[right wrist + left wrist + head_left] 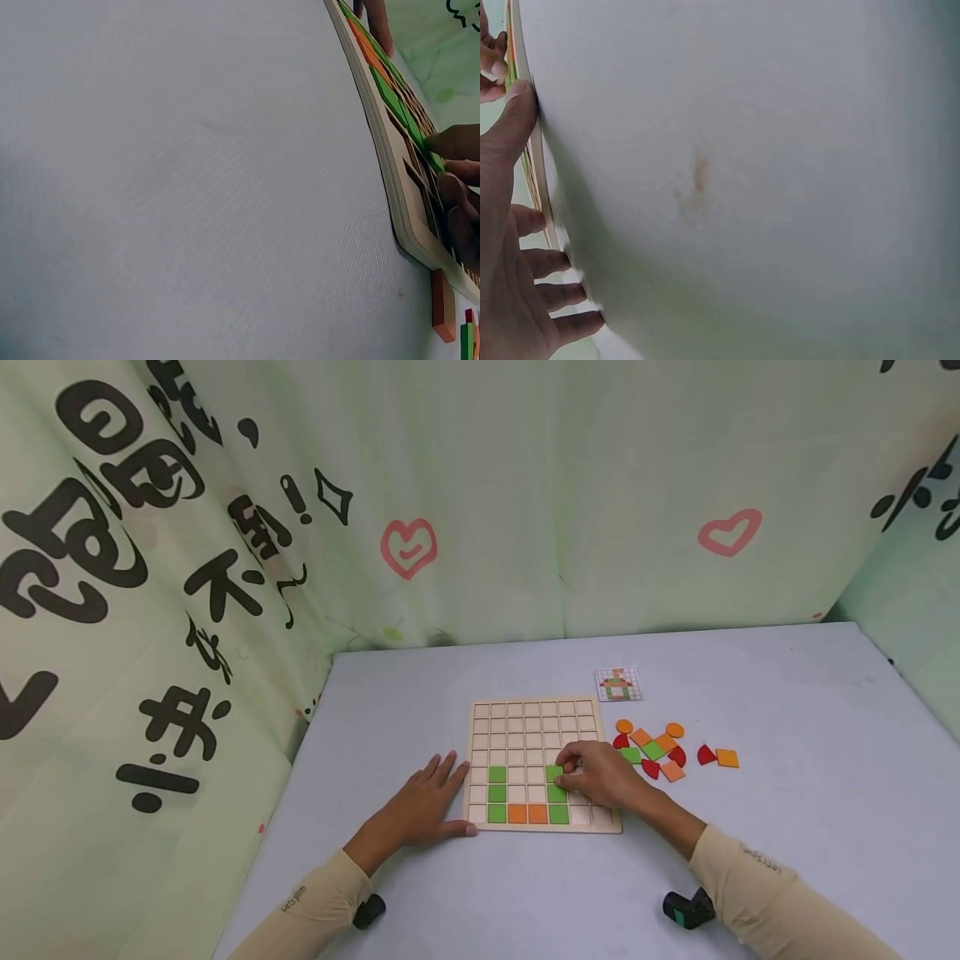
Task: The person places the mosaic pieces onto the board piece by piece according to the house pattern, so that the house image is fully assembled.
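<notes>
A wooden grid board (525, 727) lies on the table. In its lower rows are green square tiles in two columns, such as the left one (497, 793), with two orange square tiles (527, 813) between them at the bottom. My right hand (600, 774) is over the board's right side, its thumb and fingers bent and pinching the topmost green square tile (553, 772) of the right column; the right wrist view shows the fingertips close on the green there. My left hand (426, 806) spreads beside the board, thumb and fingertips at its left edge.
Right of the board lie loose tiles: orange circles (675, 729), red rounded-edge pieces (706, 754), green squares (653, 750) and orange squares (727, 758). A pattern card (618, 683) lies behind the board's right corner. Printed curtains (487, 585) hang behind the table.
</notes>
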`<state>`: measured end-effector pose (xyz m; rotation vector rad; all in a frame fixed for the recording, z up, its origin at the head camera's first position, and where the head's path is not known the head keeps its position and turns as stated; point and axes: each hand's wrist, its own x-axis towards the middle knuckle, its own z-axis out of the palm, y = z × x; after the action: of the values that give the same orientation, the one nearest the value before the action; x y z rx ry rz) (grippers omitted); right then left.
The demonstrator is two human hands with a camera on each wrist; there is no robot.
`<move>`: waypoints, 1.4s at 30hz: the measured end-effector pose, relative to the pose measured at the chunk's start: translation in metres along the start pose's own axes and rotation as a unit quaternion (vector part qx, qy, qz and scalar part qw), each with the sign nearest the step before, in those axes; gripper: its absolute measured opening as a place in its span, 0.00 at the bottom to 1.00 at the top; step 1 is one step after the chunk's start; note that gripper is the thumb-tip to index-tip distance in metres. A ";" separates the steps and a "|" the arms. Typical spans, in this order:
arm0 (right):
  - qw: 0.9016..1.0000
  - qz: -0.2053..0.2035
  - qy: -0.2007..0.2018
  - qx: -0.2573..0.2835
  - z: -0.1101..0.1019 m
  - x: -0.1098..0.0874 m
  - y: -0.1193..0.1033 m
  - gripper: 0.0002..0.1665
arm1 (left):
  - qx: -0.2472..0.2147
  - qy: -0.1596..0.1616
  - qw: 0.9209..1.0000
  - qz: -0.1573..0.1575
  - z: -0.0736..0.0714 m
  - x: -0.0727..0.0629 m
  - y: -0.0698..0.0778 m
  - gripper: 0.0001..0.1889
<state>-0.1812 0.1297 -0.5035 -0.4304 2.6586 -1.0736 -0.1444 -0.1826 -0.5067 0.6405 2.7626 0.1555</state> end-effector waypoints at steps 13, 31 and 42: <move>0.999 0.000 -0.008 -0.034 0.000 0.002 -0.001 0.12 | 0.000 -0.003 1.000 0.001 -0.001 0.000 0.001 0.54; 0.998 -0.050 -0.030 0.006 -0.019 -0.011 0.016 0.18 | -0.002 0.000 1.000 0.003 0.001 0.000 0.000 0.54; 0.999 -0.022 0.001 0.031 -0.064 -0.025 0.053 0.14 | 0.002 0.005 1.000 0.003 0.002 0.001 0.000 0.54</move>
<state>-0.1890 0.2156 -0.4935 -0.4778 2.6208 -1.1646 -0.1446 -0.1823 -0.5085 0.6512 2.7710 0.1552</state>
